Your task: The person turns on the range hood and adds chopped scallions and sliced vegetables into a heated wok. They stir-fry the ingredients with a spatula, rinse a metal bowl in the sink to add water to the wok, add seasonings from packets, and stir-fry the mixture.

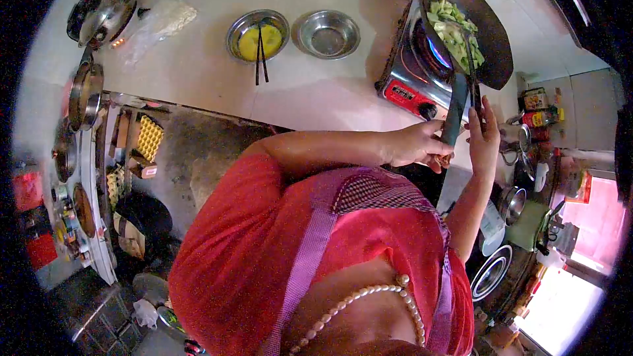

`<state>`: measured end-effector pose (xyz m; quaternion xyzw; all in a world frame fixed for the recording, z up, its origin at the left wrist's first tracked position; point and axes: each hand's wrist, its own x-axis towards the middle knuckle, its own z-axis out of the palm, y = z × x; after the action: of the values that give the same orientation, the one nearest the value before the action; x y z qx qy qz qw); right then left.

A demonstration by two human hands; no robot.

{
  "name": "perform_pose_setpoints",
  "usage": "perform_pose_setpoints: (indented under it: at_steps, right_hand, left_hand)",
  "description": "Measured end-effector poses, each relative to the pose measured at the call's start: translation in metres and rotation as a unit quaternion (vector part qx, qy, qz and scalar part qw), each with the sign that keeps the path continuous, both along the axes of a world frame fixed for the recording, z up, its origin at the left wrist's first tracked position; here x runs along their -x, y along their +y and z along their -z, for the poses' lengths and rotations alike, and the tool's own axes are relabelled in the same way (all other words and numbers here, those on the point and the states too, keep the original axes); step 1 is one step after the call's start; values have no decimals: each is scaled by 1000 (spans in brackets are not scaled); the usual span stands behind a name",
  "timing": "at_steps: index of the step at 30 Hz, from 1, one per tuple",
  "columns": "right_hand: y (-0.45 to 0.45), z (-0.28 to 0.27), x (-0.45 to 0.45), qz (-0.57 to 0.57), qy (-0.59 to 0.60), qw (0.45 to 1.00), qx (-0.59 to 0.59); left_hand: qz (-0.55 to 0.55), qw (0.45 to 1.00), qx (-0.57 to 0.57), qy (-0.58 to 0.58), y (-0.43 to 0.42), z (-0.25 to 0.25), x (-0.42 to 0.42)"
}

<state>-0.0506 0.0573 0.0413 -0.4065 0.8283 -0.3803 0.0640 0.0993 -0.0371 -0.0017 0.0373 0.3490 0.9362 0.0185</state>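
My left hand [420,146] is closed around the end of the dark handle of a wok [496,49]. The wok leans to the right, and blue flame shows beside its left edge. Chopped green vegetables [455,29] lie inside it. My right hand [485,133] is at the lower end of a dark, long-handled spatula [473,72], with its fingers around the handle. The spatula reaches into the vegetables, which partly hide its head. Under the wok stands a gas stove [412,95] with a red front and a black knob.
Left of the stove are an empty metal bowl [329,34] and a metal bowl of beaten egg [257,36] with chopsticks [260,62] across it. A plastic bag [161,23] and a kettle [109,20] sit farther left. Bottles and utensils [542,117] crowd the right side.
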Motion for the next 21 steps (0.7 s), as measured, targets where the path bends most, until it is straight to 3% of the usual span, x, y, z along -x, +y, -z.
perform_pose_setpoints:
  at_steps: [4,9,14,16,18,20,21]
  right_hand:
    - [8,-1,-28,50,-117,991,33]
    - [30,25,-47,108,-120,980,115]
    - [38,48,-84,197,-165,946,199]
    - [44,65,-94,220,-152,953,145]
    - [45,71,-113,174,-171,961,132]
    - [43,66,-130,165,-272,944,84]
    - [46,77,-133,137,-250,954,90]
  left_hand:
    - [-2,1000,-9,-29,-20,0,-11]
    - [32,993,-86,-71,-33,3,-13]
    - [21,995,-68,-74,-34,4,-12]
    - [27,994,-85,-65,-33,7,-6]
    - [34,989,-110,-90,-32,15,-3]
    - [9,995,-61,-73,-31,9,-6]
    - [7,996,-51,-74,-31,9,-6]
